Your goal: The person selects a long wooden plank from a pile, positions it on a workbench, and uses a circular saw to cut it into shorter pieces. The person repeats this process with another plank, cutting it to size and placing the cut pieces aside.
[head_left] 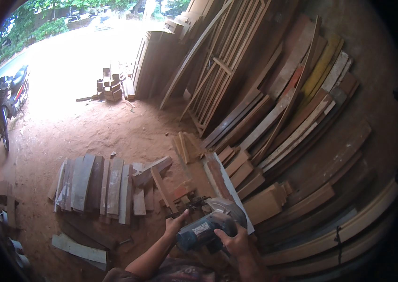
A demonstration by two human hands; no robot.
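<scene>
A blue-green circular saw point(196, 234) with a grey blade guard point(231, 210) is in front of me at the lower middle. My right hand point(234, 241) is closed around its rear handle, thumb on top. At the saw's front left side, my left hand point(175, 224) is closed with its thumb raised; it appears to grip the saw, though its fingers are partly hidden. A long board with a white edge point(233, 184) runs away from me beside the guard. Just beyond my left hand lies a narrow wooden strip point(162, 189). The blade's contact with wood is hidden.
Several short planks point(114, 185) lie side by side on the dirt floor to the left. Long boards point(297, 117) are piled along the right, near wooden frames point(225, 66) leaning upright. Cut blocks point(265, 203) sit right of the saw. A motorbike point(11, 96) stands far left.
</scene>
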